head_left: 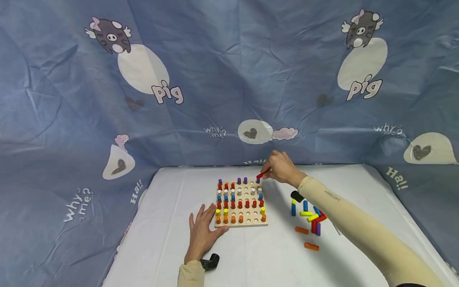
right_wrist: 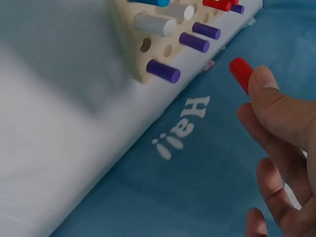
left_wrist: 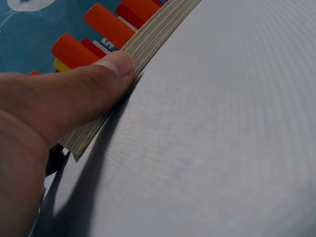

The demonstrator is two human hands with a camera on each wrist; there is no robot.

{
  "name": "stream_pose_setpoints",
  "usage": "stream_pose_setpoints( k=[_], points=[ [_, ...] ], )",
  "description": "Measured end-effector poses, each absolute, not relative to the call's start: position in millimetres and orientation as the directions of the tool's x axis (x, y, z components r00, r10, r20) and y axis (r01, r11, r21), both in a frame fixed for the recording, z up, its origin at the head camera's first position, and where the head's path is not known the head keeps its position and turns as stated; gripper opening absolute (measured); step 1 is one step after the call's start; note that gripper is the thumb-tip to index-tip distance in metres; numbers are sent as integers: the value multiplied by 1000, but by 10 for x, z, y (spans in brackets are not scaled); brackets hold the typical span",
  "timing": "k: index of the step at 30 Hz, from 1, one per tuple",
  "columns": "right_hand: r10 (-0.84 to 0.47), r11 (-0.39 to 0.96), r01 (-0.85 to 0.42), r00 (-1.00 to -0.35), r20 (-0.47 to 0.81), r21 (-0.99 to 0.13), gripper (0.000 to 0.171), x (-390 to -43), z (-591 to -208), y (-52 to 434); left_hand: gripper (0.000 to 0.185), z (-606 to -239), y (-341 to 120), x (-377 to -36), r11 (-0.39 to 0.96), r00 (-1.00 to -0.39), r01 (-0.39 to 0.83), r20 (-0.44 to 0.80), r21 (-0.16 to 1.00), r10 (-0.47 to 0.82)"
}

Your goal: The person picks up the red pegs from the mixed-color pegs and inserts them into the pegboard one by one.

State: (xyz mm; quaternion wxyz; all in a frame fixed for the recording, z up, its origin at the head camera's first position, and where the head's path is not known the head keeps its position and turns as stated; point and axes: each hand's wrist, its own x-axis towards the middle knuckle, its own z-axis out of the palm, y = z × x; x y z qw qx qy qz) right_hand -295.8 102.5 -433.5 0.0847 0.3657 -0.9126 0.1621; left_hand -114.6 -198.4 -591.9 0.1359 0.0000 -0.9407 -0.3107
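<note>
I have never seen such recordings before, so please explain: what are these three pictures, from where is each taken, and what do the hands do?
There is no machine here: a person works with two bare hands and wears three cameras. The wide picture comes from a camera on the head and looks down at a white table with blue cartoon cloth behind it. The other two come from cameras on the wrists, so each shows its own hand very close.

On the table lies a wooden peg board with coloured pegs standing in its holes. To its right lie loose pegs.

The left hand rests flat beside the board; its thumb presses the board's edge. The right hand pinches a red peg above the board's far right corner, near a purple peg.
</note>
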Motion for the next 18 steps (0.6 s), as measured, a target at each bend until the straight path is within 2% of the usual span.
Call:
stream_pose_setpoints(
  k=[11, 18],
  points=[
    [-697, 628, -742, -670, 254, -233, 14, -3026, -4425, 766, 88, -5931, -1986, -1141, 802, -973, 59, 213, 595, -86],
    [-734, 607, -779, -626, 262, -159, 9, -3115, -4439, 613, 87, -5931, -1992, -1144, 809, -966, 83, 247, 582, -79]
  ],
)
